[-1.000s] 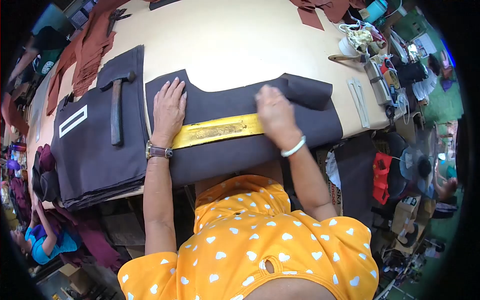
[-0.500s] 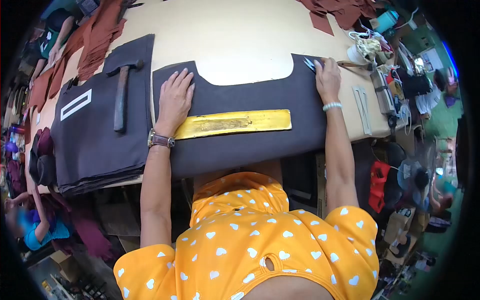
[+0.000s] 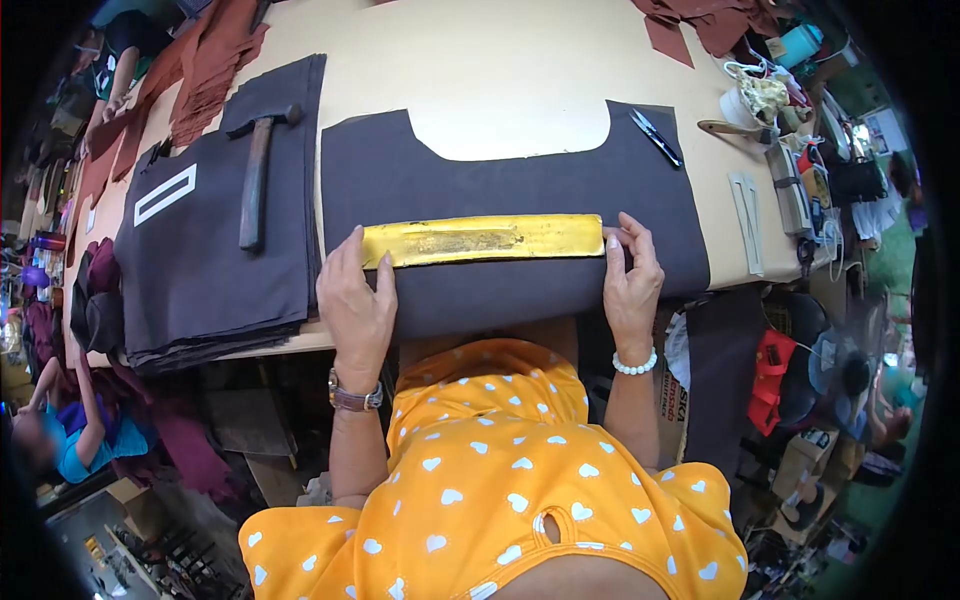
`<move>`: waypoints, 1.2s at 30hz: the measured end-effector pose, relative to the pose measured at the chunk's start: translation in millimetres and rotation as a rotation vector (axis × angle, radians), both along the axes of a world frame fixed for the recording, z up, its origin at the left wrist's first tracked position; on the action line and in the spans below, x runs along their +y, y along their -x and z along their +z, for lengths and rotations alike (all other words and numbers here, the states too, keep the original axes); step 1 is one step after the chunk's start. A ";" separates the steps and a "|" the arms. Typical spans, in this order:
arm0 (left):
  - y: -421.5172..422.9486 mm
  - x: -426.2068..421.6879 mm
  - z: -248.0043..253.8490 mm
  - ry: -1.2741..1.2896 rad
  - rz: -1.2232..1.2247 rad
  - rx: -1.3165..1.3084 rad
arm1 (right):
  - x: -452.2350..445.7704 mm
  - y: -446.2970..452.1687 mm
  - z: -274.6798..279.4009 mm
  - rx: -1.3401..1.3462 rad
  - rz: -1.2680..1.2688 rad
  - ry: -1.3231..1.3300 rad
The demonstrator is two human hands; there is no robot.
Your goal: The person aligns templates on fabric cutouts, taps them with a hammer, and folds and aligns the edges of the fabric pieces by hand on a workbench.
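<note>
A long yellow bar (image 3: 480, 240) with a worn, dark-stained middle lies across a dark grey cut cloth panel (image 3: 520, 185), which has a curved notch at its far edge. My left hand (image 3: 357, 305) grips the bar's left end, thumb on the near side and fingers beyond. At the opposite end, the curled fingers and thumb of my right hand (image 3: 632, 280) hold the bar's tip. Small thread snips (image 3: 656, 138) rest on the panel's far right corner, away from both hands.
Left of the panel, a stack of dark cloth (image 3: 220, 280) carries a hammer (image 3: 257, 180) and a white rectangular frame (image 3: 166, 203). A brush (image 3: 738, 132), pale strips (image 3: 746, 222) and a cluttered box (image 3: 790, 190) lie right. Brown pieces (image 3: 215, 75) lie far left; other people work beyond.
Both hands have come back toward me from the panel's far corners to the bar's two ends. My right hand has left the snips, now fully visible. The view has shifted slightly.
</note>
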State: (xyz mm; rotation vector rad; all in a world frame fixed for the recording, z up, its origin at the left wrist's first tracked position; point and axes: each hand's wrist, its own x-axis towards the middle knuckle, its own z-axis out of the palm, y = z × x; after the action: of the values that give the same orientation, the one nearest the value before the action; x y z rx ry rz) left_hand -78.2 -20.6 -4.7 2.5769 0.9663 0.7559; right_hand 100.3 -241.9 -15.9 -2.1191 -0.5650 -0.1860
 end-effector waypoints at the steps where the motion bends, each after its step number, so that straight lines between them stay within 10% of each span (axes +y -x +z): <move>1: -1.9 -1.6 -2.7 0.016 0.001 -0.042 | 2.5 -0.5 2.8 0.001 -0.008 0.019; 36: -44.0 -5.2 -13.3 0.246 -0.109 -0.012 | -3.1 -78.8 -7.0 0.085 -0.055 -0.134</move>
State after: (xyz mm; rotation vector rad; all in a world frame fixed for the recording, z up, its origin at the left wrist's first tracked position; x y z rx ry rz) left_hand -34.2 -25.8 -18.0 2.3862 0.8491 0.5832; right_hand 179.1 -245.0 -22.9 -2.0036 -0.4325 -0.1595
